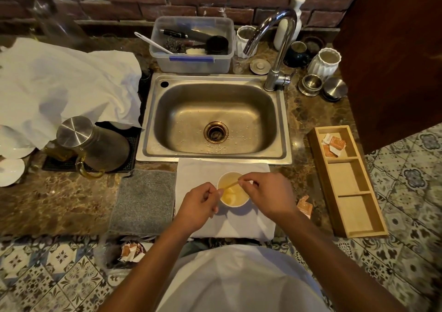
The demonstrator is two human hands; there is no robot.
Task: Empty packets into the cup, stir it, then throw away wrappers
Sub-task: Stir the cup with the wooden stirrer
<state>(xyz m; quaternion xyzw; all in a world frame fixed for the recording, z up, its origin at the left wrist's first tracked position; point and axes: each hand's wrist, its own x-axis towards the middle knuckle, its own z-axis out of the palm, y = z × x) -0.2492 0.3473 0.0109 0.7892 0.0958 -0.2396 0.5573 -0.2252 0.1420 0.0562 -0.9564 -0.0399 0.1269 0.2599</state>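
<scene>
Head view: cup (234, 193) between hands, right hand (265, 195) pinching stick (230, 185).

Steel sink (283, 111) w/ tap (277, 48); plastic tub (191, 63), steel jug (95, 142), grey mat (143, 201), soap pump (290, 20)

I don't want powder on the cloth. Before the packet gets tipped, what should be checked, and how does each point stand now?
1. Stick packet held at both ends: ok, left hand and right hand pinch it.
2. Packet over the cup: ok, it spans the cup's mouth.
3. Packet torn open: cannot tell.
4. Cup upright on the white cloth: ok.
5. Liquid already in the cup: ok, yellowish liquid shows.
6. Used wrappers binned: not ok, some lie on the counter right of the cup.
</scene>
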